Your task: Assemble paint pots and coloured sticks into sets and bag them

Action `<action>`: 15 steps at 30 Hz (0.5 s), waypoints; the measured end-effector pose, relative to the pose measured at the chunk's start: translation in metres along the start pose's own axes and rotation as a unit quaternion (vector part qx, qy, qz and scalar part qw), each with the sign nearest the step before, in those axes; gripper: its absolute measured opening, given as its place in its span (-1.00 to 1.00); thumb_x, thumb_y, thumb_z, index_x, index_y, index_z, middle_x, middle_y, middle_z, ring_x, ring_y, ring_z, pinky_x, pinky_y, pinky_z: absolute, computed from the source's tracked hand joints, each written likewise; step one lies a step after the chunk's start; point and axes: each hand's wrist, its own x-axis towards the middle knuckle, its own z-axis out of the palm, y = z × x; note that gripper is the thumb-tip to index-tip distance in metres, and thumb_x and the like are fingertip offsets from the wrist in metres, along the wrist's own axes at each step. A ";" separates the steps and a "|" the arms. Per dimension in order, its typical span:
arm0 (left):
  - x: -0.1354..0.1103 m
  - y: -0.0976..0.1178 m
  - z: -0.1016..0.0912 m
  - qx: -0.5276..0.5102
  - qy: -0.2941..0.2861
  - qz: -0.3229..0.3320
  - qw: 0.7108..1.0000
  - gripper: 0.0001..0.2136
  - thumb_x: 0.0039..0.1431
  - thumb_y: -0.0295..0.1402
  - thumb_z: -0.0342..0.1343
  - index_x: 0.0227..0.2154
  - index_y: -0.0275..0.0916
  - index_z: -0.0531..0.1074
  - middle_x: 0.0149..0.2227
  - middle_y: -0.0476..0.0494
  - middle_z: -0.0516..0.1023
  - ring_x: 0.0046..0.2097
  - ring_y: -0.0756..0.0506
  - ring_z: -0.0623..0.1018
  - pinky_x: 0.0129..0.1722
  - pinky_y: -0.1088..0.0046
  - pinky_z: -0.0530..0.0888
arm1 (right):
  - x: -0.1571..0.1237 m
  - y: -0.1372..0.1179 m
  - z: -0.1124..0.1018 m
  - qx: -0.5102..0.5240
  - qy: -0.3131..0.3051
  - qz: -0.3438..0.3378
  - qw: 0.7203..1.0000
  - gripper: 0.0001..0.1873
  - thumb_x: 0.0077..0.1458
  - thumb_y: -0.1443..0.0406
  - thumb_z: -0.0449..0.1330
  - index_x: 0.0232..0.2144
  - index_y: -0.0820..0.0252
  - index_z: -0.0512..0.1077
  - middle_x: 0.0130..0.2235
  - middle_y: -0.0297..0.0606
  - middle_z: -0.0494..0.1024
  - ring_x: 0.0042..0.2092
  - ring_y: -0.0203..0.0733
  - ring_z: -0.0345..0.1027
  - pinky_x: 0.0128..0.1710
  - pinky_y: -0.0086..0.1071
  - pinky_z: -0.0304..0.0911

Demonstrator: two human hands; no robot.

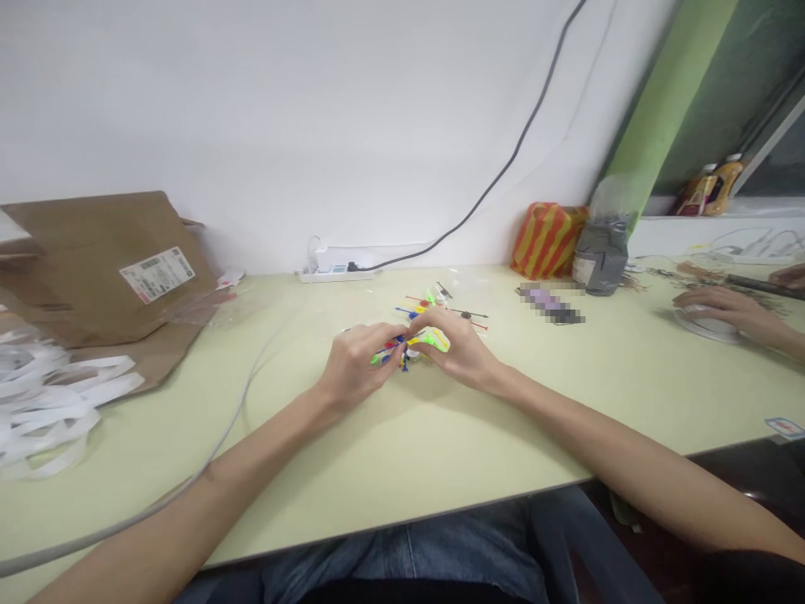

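My left hand (357, 362) and my right hand (464, 351) meet at the middle of the table, fingertips almost touching. Thumb and fingers of the left are closed on a thin blue plastic pointer (385, 346). The right pinches a small yellow plastic piece (413, 341); its exact shape is hidden by the fingers. Just beyond and below the hands lies a loose pile of small coloured plastic parts (430, 297), in green, yellow, red, blue and white. Some are thin arrow-tipped pointers, such as a black one (476, 315) at the pile's right.
A brown paper bag (94, 277) and white ribbon strips (56, 403) are at left. A grey cable (242, 403) crosses over my left forearm. Along the wall stand a power strip (336, 273), a striped bag (547, 241) and a grey bag (602, 256). Another person's hand (717, 306) is at right.
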 end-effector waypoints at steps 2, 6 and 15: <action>0.001 0.000 -0.002 0.028 0.015 0.028 0.999 -0.87 0.30 -0.40 0.07 -0.17 -0.19 0.49 -0.27 -0.06 0.67 -0.35 -0.04 0.60 -0.27 0.41 0.46 | -0.002 0.001 0.001 -0.043 0.006 -0.038 0.998 -0.88 0.24 0.31 0.22 -0.15 0.09 0.41 -0.15 -0.19 0.58 -0.06 -0.07 0.42 0.00 -0.14 0.30; -0.001 0.000 -0.001 0.033 0.007 0.021 0.999 -0.88 0.32 -0.36 0.08 -0.14 -0.18 0.47 -0.28 -0.06 0.67 -0.34 -0.05 0.62 -0.26 0.42 0.46 | -0.004 0.002 0.004 -0.120 0.030 -0.084 0.989 -0.91 0.30 0.26 0.17 -0.16 0.11 0.41 -0.20 -0.18 0.58 -0.09 -0.08 0.39 -0.03 -0.17 0.26; -0.001 0.004 0.000 -0.048 -0.110 -0.093 0.988 -0.57 0.41 -0.25 -0.06 0.28 -0.11 0.06 -0.18 -0.04 0.67 -0.23 -0.06 0.65 -0.22 0.45 0.47 | 0.005 0.016 -0.020 -0.220 0.029 -0.067 0.973 -0.82 0.34 0.28 0.09 -0.21 0.11 0.51 -0.25 -0.17 0.57 -0.15 -0.07 0.33 -0.08 -0.17 0.19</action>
